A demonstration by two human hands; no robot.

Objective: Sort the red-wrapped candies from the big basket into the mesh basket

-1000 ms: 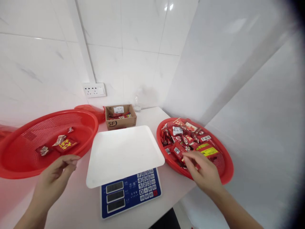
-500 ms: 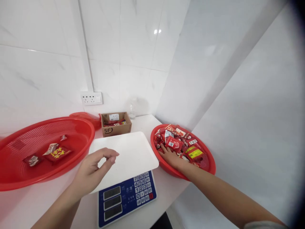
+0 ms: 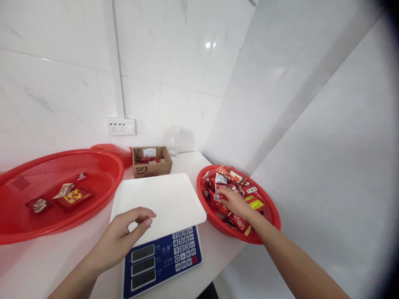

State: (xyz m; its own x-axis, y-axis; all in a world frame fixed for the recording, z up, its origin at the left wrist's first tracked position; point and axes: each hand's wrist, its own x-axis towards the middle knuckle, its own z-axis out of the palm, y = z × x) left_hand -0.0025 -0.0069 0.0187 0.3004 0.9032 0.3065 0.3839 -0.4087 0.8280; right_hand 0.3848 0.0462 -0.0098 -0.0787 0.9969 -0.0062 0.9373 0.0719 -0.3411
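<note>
On the right, a red plastic basket [image 3: 272,199] holds many small wrapped snacks. My right hand [image 3: 233,202] reaches into it, fingers closed on a red snack packet [image 3: 222,206] with a barcode label. My left hand [image 3: 129,230] hovers over the near side of the white weighing pan [image 3: 165,195]. Its thumb and index finger curl together at the tips, with nothing visible between them. The pan sits on a digital scale [image 3: 165,259] with a blue panel of displays and number keys.
At left stands a larger red basket [image 3: 106,182] with several snack packets [image 3: 75,197]. Behind the scale are a small cardboard box [image 3: 152,168] with packets inside, a red plastic bag [image 3: 116,153] and a clear plastic bottle [image 3: 173,143]. A wall socket [image 3: 121,126] is above.
My right hand has gone from lying spread on the packets to gripping one, and packets beneath it have shifted. My left hand is slightly lower in view, in much the same pose.
</note>
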